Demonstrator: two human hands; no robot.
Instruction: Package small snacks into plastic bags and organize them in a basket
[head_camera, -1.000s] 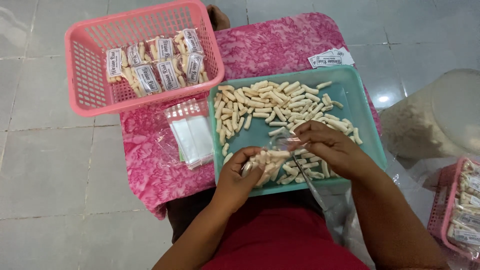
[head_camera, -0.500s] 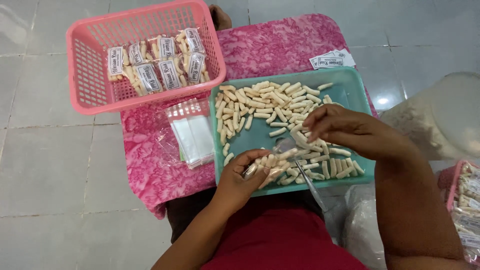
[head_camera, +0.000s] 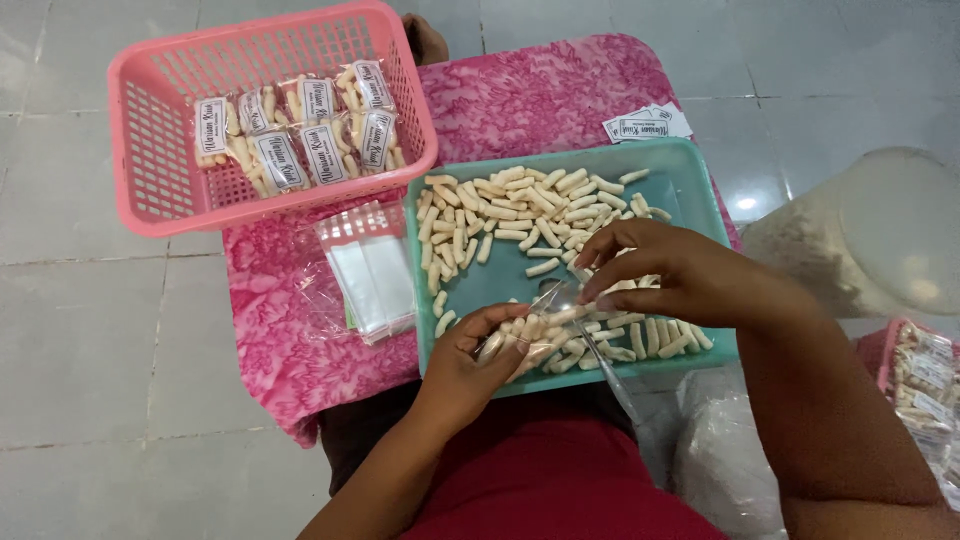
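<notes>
Left hand (head_camera: 478, 352) grip closed on a clear little bag (head_camera: 545, 318) of snack sticks, unmoved, right hand (head_camera: 668, 272) now higher over the green tray (head_camera: 690, 185) (fingers pinching sticks (head_camera: 520, 205)), pink basket (head_camera: 160, 190) unmoved

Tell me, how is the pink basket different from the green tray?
The pink basket has walls full of holes; the green tray is solid and shallower. The basket holds sealed snack packets with labels; the tray holds loose snack sticks. Both hands work over the tray, none at the basket. Both are rectangular and rest on the pink cloth.
</notes>
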